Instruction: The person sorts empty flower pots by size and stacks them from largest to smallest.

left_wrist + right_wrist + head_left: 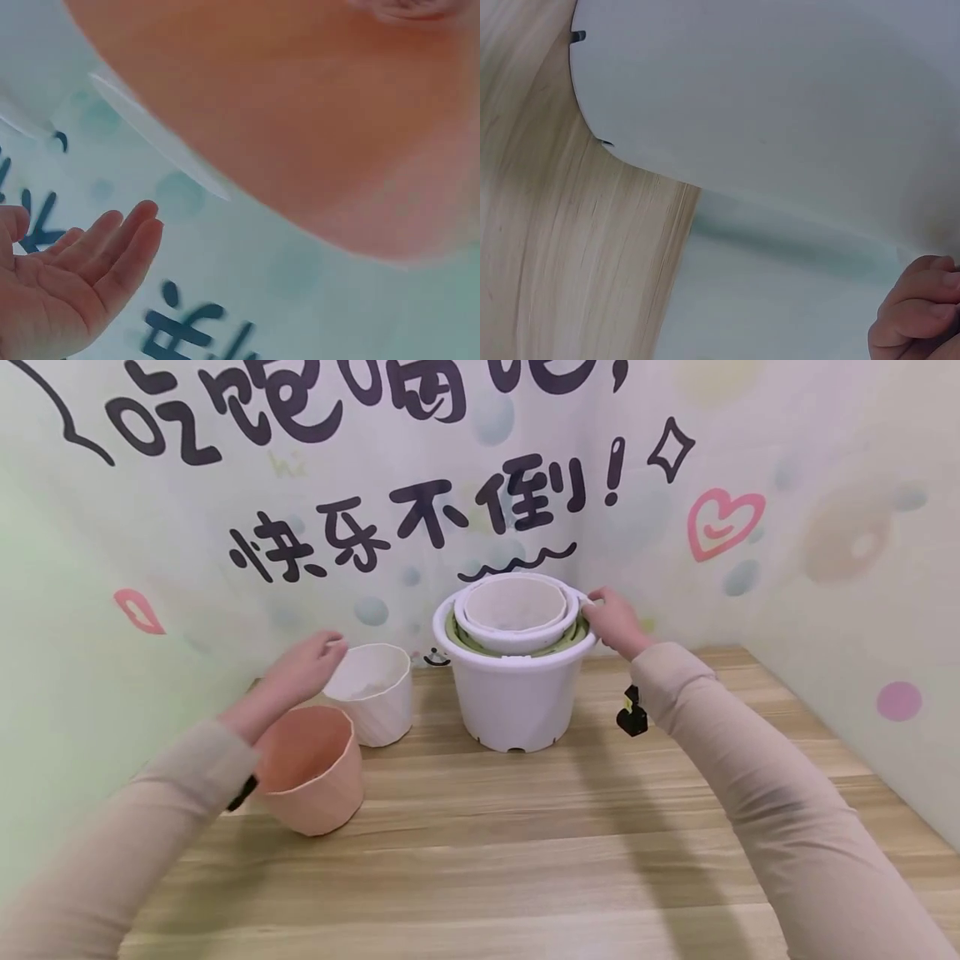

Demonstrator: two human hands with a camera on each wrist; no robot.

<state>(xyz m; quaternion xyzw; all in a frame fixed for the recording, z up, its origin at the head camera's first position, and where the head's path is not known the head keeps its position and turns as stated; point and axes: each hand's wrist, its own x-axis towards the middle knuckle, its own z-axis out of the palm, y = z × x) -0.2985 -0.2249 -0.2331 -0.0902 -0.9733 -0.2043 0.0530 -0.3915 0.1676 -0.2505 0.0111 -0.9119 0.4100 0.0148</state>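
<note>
A large white flowerpot [517, 706] stands upright on the wooden table, with a green pot [573, 642], a smaller white pot [517, 642] and a pale pot [516, 600] nested inside it. My right hand [617, 622] holds the large pot's rim at its right side; curled fingers [919, 307] show at that rim in the right wrist view. My left hand [306, 667] hovers over a salmon-pink pot [322, 797] and a separate white pot [390, 706], its fingers [120, 255] loosely extended and holding nothing. Both of these pots stand left of the nested stack.
A small black object [632, 714] shows beside the right cuff, above the table [480, 860]. Behind the pots rises a printed wall covering [450, 468] with large dark characters. Side walls close in the table at left and right.
</note>
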